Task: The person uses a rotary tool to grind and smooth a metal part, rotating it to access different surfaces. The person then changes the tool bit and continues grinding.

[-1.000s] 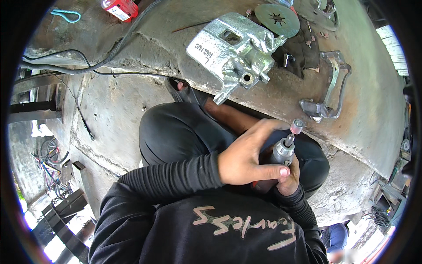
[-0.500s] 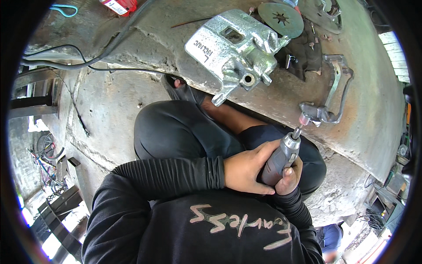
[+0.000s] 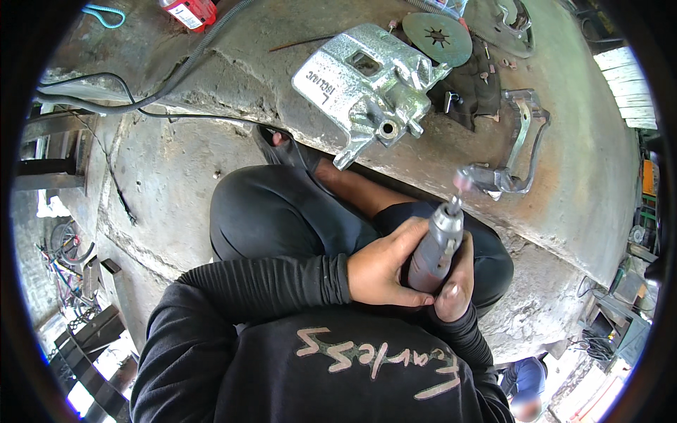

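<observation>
A grey handheld rotary tool (image 3: 431, 252) points away from me, over my lap. My left hand (image 3: 381, 271) is wrapped round its body from the left. On the other side my right hand (image 3: 457, 285) is closed against the body, its fingers partly hidden. The small pinkish grinding tip (image 3: 462, 180) looks blurred. It overlaps the near end of a metal brake caliper bracket (image 3: 522, 141); whether they touch I cannot tell. Left of the bracket lies a silvery brake caliper (image 3: 367, 81) with dark marking on it.
Beyond the caliper are a slotted round metal disc (image 3: 437, 39), a dark cloth or glove (image 3: 479, 99) and small bits. A red container (image 3: 190, 13) stands at the far left, near a grey corrugated hose (image 3: 187, 74) and black cable. Another person (image 3: 525, 381) is at lower right.
The whole view has shifted a little. The grinding tip has moved slightly left against the bracket's end and become blurred. My right fingers lie straighter along the tool.
</observation>
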`<state>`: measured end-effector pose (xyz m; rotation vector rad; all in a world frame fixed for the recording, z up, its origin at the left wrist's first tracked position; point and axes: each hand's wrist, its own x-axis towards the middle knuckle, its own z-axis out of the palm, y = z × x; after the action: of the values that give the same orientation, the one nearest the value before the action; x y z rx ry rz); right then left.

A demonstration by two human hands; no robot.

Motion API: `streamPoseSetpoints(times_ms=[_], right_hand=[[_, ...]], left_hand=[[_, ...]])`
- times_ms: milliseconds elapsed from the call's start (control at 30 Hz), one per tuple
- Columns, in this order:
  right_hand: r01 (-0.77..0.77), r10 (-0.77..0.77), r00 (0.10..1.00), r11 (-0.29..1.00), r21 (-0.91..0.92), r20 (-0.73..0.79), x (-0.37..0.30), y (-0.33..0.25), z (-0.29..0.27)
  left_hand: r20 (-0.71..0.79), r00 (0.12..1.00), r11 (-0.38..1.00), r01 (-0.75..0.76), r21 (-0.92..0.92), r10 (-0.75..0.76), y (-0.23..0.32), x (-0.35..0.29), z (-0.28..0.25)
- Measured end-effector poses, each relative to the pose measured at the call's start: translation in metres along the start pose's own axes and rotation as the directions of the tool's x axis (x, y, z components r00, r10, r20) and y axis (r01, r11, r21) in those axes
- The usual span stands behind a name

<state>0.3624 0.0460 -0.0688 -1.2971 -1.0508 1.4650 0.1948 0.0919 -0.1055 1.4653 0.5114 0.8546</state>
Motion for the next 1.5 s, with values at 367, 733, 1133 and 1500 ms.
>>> streamPoseSetpoints(times_ms=[367, 733, 1133, 1500], right_hand=[[0.143, -0.078, 0.985, 0.865, -0.481, 0.153, 0.003, -0.078, -0.008], [0.144, -0.179, 0.984, 0.686, -0.713, 0.026, 0.026, -0.152, -0.087], [0.353, -0.459, 0.825, -0.038, -0.935, 0.331, 0.064, -0.210, -0.116], [0.522, -0.203, 0.785, -0.294, -0.801, 0.586, 0.126, -0.156, -0.040]], left_hand=[[-0.201, 0.976, 0.996, -0.085, -0.016, 0.080, 0.063, 0.035, 0.012], [-0.841, 0.366, 0.812, -0.286, -0.508, -0.398, 0.054, 0.024, -0.101], [-0.794, 0.554, 0.948, -0.026, -0.317, -0.251, 0.023, 0.082, -0.149], [-0.159, 0.923, 0.874, 0.261, -0.410, -0.350, 0.004, 0.120, -0.224]])
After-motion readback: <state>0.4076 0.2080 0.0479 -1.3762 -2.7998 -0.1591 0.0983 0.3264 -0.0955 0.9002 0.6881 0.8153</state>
